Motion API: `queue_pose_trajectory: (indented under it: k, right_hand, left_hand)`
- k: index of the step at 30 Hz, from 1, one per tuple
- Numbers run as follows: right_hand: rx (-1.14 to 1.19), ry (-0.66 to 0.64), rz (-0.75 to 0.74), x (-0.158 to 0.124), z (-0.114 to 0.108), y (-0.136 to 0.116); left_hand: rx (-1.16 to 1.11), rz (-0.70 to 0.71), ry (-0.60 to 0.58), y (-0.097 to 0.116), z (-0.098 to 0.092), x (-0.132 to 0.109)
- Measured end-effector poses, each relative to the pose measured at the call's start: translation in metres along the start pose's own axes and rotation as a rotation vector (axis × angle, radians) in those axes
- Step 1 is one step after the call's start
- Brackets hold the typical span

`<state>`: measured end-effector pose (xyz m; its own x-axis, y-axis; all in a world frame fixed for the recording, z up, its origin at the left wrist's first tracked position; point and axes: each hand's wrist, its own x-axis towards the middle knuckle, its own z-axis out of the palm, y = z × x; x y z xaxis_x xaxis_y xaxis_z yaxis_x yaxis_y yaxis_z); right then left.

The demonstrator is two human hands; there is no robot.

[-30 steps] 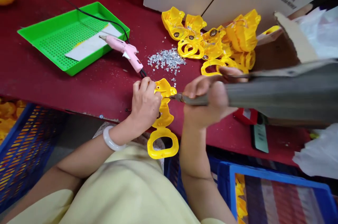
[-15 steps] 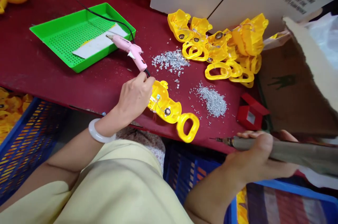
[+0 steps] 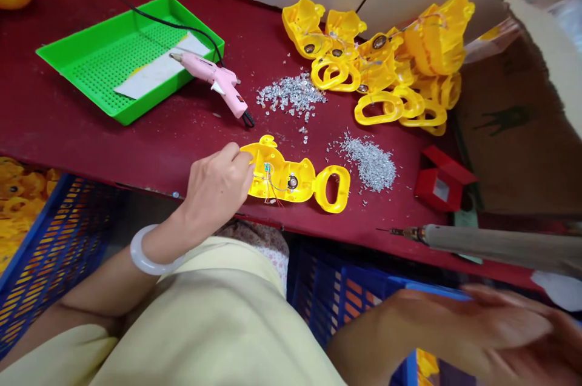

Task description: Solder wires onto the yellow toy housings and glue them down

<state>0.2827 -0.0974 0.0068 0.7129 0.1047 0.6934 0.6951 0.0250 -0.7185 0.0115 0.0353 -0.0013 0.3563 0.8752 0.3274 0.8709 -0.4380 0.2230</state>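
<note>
Yellow plastic shell (image 3: 301,188) lies mid-view over the table (image 3: 136,153), its nine-o'clock end pinched in my left grip (image 3: 220,183). At four o'clock, my blurred right grip (image 3: 511,331) is spread, below the screwdriver (image 3: 491,243).

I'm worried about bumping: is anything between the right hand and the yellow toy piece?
Nothing visible seems to block the straight way from the right hand to the yellow toy piece, but the screwdriver points in close beside that path.

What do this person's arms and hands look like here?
The left hand is ungloved, with a smooth white bangle at the wrist; a pale yellow sleeve ends near that elbow. The right hand, blurred, looks ungloved too; no sleeve shows there.
</note>
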Motion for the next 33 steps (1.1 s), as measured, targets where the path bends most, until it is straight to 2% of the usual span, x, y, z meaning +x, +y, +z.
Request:
queue_pose_trajectory:
  k: [1, 2, 3, 4, 6, 9, 13, 16, 19, 21, 23, 26, 33]
  right_hand:
    - [0.053, -0.034, -0.187, -0.011, 0.002, -0.007]
    - [0.084, -0.192, -0.297, -0.023, 0.007, -0.014]
    - [0.066, -0.465, -0.355, -0.035, 0.013, -0.020]
    - [0.064, -0.662, -0.388, -0.046, 0.021, -0.026]
    - [0.097, -0.894, -0.394, -0.064, 0.035, -0.036]
    - [0.106, -1.025, -0.346, -0.081, 0.046, -0.042]
    - [-0.123, -1.178, -0.302, -0.086, 0.047, -0.039]
    - [-0.156, -1.283, -0.181, -0.082, 0.046, -0.034]
    - [-0.004, -1.345, 0.156, -0.074, 0.049, -0.034]
    - [0.103, -1.324, 0.407, -0.068, 0.054, -0.036]
    - [0.184, -1.270, 0.576, -0.065, 0.060, -0.040]
    - [0.271, -1.212, 0.652, -0.063, 0.069, -0.046]
    - [0.319, -1.192, 0.603, -0.062, 0.075, -0.053]
  left_hand:
    - [-0.005, 0.001, 0.007, 0.000, 0.000, -0.001]
    - [-0.007, 0.000, 0.013, 0.001, 0.000, -0.001]
    - [-0.008, -0.003, 0.017, 0.001, 0.000, -0.001]
    - [-0.009, -0.007, 0.019, 0.001, 0.000, -0.002]
    - [-0.015, -0.010, 0.027, 0.002, 0.001, -0.003]
    - [-0.035, -0.002, 0.035, 0.003, 0.001, -0.005]
    - [-0.100, 0.061, 0.107, 0.002, -0.003, -0.007]
    - [-0.211, 0.244, 0.126, 0.003, -0.005, -0.007]
    - [-0.311, 0.425, 0.066, 0.008, -0.004, -0.010]
    - [-0.356, 0.459, 0.078, 0.013, -0.002, -0.013]
    - [-0.404, 0.453, 0.114, 0.016, 0.000, -0.015]
    - [-0.447, 0.416, 0.145, 0.021, 0.003, -0.018]
    - [-0.517, 0.298, 0.125, 0.026, 0.005, -0.018]
